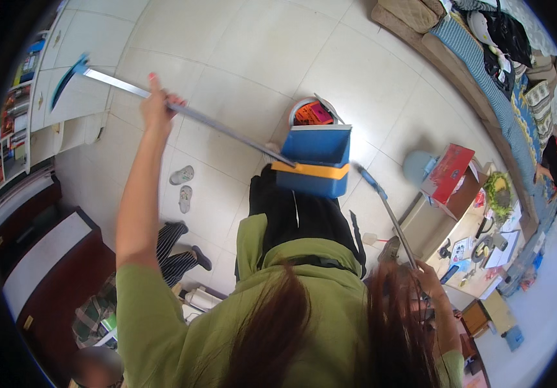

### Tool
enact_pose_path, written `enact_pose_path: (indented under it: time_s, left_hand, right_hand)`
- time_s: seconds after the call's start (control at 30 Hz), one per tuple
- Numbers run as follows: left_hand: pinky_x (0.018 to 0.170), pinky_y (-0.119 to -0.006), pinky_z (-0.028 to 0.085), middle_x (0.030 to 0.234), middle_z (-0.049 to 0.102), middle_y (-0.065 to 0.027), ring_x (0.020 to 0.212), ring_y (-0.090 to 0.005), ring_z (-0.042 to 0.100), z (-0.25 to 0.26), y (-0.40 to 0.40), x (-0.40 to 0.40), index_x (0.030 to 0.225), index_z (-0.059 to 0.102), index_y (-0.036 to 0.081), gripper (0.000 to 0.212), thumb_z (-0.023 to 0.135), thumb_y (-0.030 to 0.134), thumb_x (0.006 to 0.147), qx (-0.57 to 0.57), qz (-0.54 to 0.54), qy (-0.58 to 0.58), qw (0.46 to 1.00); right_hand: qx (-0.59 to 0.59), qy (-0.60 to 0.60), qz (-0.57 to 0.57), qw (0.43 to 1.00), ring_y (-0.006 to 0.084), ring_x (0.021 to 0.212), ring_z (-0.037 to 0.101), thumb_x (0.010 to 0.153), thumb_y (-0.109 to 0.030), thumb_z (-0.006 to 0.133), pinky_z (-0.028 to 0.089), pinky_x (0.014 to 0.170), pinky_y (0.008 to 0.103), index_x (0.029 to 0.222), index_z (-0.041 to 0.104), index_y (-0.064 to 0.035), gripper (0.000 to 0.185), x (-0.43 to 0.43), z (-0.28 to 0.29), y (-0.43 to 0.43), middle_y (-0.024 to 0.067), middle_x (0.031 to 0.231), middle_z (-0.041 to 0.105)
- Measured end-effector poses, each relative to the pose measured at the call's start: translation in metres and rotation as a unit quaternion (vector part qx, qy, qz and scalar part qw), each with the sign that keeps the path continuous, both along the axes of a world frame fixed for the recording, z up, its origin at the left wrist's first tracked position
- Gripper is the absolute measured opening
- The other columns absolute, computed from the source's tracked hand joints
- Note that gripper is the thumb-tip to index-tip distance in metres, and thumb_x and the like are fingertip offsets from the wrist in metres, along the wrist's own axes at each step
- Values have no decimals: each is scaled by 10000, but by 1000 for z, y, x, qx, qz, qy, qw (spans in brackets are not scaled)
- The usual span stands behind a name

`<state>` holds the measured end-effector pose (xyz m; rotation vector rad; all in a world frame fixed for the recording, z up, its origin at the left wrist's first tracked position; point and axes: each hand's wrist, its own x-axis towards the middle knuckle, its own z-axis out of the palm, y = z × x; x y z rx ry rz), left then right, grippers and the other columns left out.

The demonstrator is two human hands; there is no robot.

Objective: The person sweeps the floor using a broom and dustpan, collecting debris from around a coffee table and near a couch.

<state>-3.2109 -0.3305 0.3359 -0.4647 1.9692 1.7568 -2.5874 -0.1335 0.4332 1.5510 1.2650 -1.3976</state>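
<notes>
My left hand (pixel 159 104), out to the left with its thumb up, is wrapped around a metal pole (pixel 215 123). One end of this pole carries a curved blue piece (pixel 69 80), slightly blurred. Its other end meets the yellow band of a blue plastic dustpan (pixel 313 179), which is in front of my legs. Whether the dustpan touches the floor I cannot tell. At my right side, my right hand (pixel 428 279) grips a second, thinner metal pole (pixel 397 223) with a blue end piece (pixel 373 182). Hair partly covers that hand, and the pole's rear end is hidden.
Behind the dustpan stands a round bin (pixel 302 104) holding orange and pink packaging. Grey clogs (pixel 182 175) lie on the tiles. A cluttered table (pixel 477 286) with a red carton (pixel 448 172) stands right, near a sofa (pixel 496 116). A person in striped trousers (pixel 174 257) is lower left.
</notes>
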Motion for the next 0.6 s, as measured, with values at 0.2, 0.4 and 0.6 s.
enact_pose_path:
  time_s: [0.2,0.4,0.6]
  left_hand:
    - [400,-361,451,497,398,-97,402,-219,445,-102,75,-28,673,371,-10,462,491,418,800,-9,50,-81,995]
    - [385,-337,447,516,414,-106,407,-208,454,-159,127,-45,733,389,-48,456,533,381,785,-58,7,-111,992]
    - [500,-335,489,527,402,-73,449,-173,443,-219,118,-23,657,404,14,344,579,291,761,162,-4,-179,970]
  right_hand:
    - [15,28,-87,996,78,346,399,846,-101,393,328,290,197,1197,369,-78,353,-42,16,-24,14,524,424]
    - [29,48,-215,975,78,327,392,855,-144,434,330,293,194,1254,277,-14,448,-55,30,-70,23,522,442]
    - [11,32,-254,967,74,338,384,861,-131,415,318,293,193,1245,293,-9,420,-93,29,-81,26,542,443]
